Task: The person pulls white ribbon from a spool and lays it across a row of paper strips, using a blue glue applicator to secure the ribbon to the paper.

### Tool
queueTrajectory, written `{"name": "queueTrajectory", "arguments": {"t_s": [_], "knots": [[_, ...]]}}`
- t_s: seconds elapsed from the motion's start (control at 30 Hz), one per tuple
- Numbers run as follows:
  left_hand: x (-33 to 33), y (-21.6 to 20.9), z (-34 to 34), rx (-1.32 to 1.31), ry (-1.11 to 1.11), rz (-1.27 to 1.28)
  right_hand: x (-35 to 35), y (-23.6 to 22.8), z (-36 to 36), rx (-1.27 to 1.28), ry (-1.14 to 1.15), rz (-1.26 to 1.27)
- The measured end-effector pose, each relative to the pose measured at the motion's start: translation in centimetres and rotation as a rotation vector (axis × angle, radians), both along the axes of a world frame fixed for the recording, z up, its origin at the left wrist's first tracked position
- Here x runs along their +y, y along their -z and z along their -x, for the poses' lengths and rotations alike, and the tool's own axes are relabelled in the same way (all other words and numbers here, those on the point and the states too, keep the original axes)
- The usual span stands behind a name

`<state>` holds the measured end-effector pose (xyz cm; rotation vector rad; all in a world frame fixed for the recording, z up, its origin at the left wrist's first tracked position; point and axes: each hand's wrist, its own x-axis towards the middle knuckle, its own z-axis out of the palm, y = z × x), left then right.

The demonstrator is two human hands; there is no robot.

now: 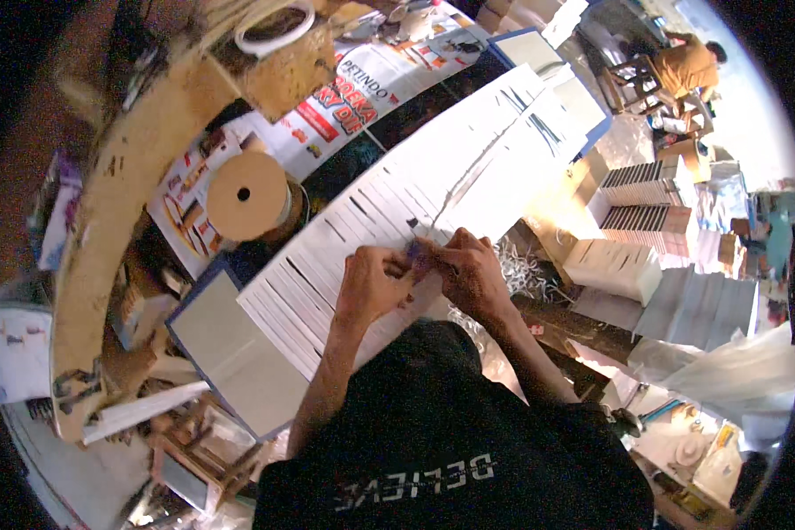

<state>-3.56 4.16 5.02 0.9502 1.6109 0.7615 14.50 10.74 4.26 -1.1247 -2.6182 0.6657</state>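
Note:
A long white row of what look like pressed-together paper blocks (389,190), marked by dark slits across it, runs diagonally in front of me. Grey boards with blue edges, one on the left (230,327) and one at the far right (526,53), stand at its two ends. Over its near edge, my left hand (373,281) is closed with bent fingers. Close beside it is my right hand (470,272), its fingers pinched. A small purplish thing (420,254) shows between the fingertips, too blurred to name. Beyond the hands, a thin dark cord (477,175) lies along the row's top.
Behind the row stands a spool with a round brown end (246,193). A white ring (274,25) lies on the wooden surface at the back. To the right are stacked blocks (649,208) and shredded paper strips (526,265). Farther off sits a person in an orange-brown top (685,69).

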Motion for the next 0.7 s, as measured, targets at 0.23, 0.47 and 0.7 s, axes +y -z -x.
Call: {"name": "queueTrajectory", "arguments": {"t_s": [0.23,0.47,0.7], "knots": [[-0.1,0.5,-0.1,0.030,0.151,-0.083,0.5,1.7,-1.6,-0.004,-0.009,0.214],[0.3,-0.6,-1.6,0.114,-0.016,0.006,0.8,2.4,-1.1,0.127,0.062,0.247],[0.5,0.8,-0.5,0.022,0.022,-0.127,0.0,-0.6,-0.2,0.062,0.040,0.112]]}}
